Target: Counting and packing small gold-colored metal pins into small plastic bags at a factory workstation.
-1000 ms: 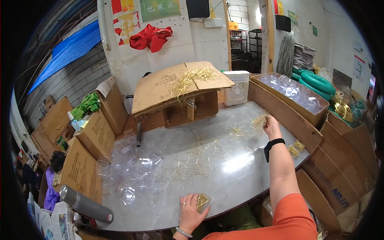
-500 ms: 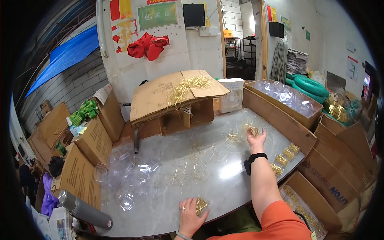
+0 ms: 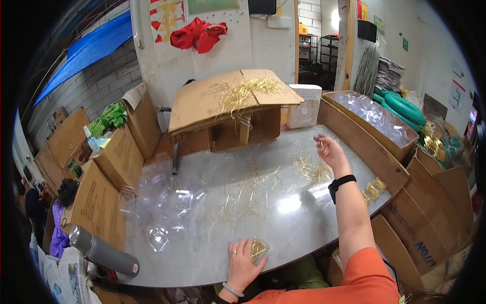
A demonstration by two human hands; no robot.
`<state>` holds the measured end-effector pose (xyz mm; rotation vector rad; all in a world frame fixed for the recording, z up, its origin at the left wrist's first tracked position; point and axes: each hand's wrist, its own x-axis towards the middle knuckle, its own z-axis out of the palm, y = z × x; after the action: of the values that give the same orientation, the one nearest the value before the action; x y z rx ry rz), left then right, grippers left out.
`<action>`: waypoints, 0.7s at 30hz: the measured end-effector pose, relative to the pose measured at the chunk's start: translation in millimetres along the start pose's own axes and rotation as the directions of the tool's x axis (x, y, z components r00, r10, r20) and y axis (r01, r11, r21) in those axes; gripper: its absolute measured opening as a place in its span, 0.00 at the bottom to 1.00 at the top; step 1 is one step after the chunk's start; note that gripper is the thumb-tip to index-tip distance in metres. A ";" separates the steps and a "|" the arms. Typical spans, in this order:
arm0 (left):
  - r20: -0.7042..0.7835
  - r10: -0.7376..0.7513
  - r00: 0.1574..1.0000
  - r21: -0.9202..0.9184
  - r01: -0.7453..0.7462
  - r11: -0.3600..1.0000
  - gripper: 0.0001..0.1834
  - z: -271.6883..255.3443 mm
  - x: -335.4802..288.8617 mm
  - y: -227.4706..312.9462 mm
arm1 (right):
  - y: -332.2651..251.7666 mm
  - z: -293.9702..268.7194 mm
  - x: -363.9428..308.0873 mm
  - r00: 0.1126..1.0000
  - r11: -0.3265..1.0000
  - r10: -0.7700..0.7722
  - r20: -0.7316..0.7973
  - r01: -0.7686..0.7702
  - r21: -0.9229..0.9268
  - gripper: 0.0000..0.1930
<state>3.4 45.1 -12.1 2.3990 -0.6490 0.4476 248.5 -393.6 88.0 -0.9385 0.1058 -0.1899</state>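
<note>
My left hand (image 3: 244, 261) lies at the table's near edge. Its thumb and fingers close round the side of a small clear plastic box (image 3: 259, 249) filled with thin gold pieces. Farther right, my right hand (image 3: 330, 152) is raised over the table with its fingertips drawn together; what they hold, if anything, is too small to make out. Below and left of it, a loose pile of thin gold wire-like pieces (image 3: 313, 171) lies on the grey table. More gold pieces (image 3: 246, 207) are strewn across the table's middle.
Empty clear boxes (image 3: 161, 202) cluster at the left, near a grey flask (image 3: 104, 252). Filled gold packs (image 3: 374, 188) line the right edge. A cardboard shelf (image 3: 202, 104) bearing gold pieces and a white fan (image 3: 304, 106) stand behind. A carton of clear boxes (image 3: 372, 109) is far right.
My view has shifted. My right hand has turned from an open, upward palm with gold pieces to drawn-together fingers, and a larger gold pile shows beside it. My left hand stays at the box.
</note>
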 end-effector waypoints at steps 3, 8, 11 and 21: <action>0.008 0.013 1.000 -0.025 -0.013 1.000 0.35 4.8 4.9 4.4 | -25.0 17.1 -31.7 0.999 0.904 -0.006 0.054 0.029 -0.426 0.21; 0.014 0.000 1.000 -0.030 0.000 1.000 0.36 1.0 4.8 5.7 | -16.3 24.8 -44.8 0.991 0.798 0.055 0.125 0.032 -0.602 0.23; 0.049 0.035 0.998 -0.061 -0.032 0.998 0.36 5.7 11.7 14.1 | -4.0 -41.8 -13.0 0.999 0.357 -0.024 -0.030 -0.020 -0.934 0.24; 0.028 0.001 1.000 -0.045 0.000 0.999 0.36 4.0 5.4 4.1 | 61.7 -58.5 10.2 0.939 -0.377 -0.337 -0.070 -0.202 -0.904 0.13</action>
<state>6.3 37.9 -10.8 2.3662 -0.6651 0.3955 255.5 -406.5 3.6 -2.8693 0.6520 -0.4053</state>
